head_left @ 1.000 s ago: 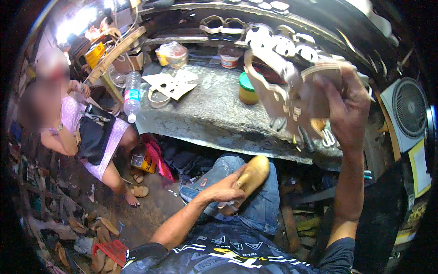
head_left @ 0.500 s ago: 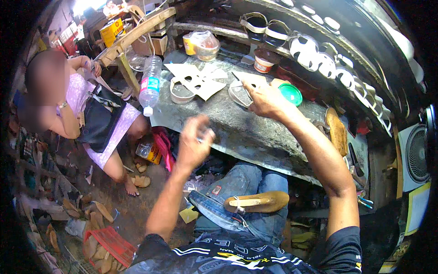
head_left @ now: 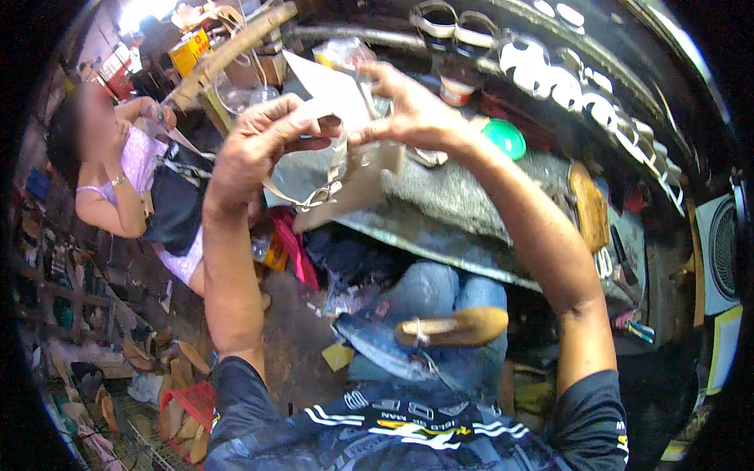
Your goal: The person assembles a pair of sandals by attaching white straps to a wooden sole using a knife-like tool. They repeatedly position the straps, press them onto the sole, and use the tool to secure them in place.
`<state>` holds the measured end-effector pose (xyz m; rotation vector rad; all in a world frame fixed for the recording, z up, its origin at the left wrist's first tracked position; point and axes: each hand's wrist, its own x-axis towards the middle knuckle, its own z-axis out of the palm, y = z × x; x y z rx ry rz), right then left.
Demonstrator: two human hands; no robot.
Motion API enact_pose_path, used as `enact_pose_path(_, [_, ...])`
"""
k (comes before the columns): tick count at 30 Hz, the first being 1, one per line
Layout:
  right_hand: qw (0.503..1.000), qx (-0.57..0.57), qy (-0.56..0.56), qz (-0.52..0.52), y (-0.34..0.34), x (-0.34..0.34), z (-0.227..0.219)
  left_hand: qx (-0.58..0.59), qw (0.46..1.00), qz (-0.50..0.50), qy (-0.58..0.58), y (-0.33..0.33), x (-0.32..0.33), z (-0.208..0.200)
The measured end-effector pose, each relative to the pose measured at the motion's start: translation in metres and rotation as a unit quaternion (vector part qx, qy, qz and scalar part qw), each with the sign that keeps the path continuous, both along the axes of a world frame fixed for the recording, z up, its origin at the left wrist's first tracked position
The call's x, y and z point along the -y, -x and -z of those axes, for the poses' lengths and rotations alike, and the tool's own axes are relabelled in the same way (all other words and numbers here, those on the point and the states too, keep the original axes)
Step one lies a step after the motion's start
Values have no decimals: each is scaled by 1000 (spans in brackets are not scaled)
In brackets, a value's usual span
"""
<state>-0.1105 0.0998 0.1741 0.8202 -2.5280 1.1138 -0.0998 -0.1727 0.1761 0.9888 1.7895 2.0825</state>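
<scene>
Raised above the near-left part of the workbench point(head_left: 448, 192), a white sandal upper point(head_left: 334, 90) is held between both hands. My left hand point(head_left: 255, 145) pinches its left side between thumb and fingers. On the other side my right hand point(head_left: 416, 110) grips it, thumb below and fingers above. A pale strap point(head_left: 302, 200) hangs in a loop beneath the hands. Behind that strap is a blurred beige flat piece point(head_left: 369, 188); what holds it is hidden. A wooden shoe last point(head_left: 463, 326) with a tie round one end lies across my thighs.
On the bench's right are another wooden last point(head_left: 587, 212) and a dark-bladed knife point(head_left: 620, 255). A green lid point(head_left: 503, 139) and a small tub point(head_left: 455, 90) stand farther back. White sandal uppers point(head_left: 522, 67) line the rack. A person point(head_left: 129, 173) sits at left.
My left hand has moved up and left, my right hand leftward from the bench. Both now hold the white upper, lifted off the bench. The view has shifted slightly.
</scene>
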Motion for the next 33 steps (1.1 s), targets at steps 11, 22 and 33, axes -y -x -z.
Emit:
enact_pose_path(11, [951,258,13,169,-265,-158,15,341,886,291,-117,-186,-120,106])
enact_pose_path(22, [947,148,-106,264,-318,-132,230,142,923,7,359,-213,-112,168])
enact_pose_path(33, [980,157,115,47,-352,-128,221,227,938,-7,263,-246,-76,197])
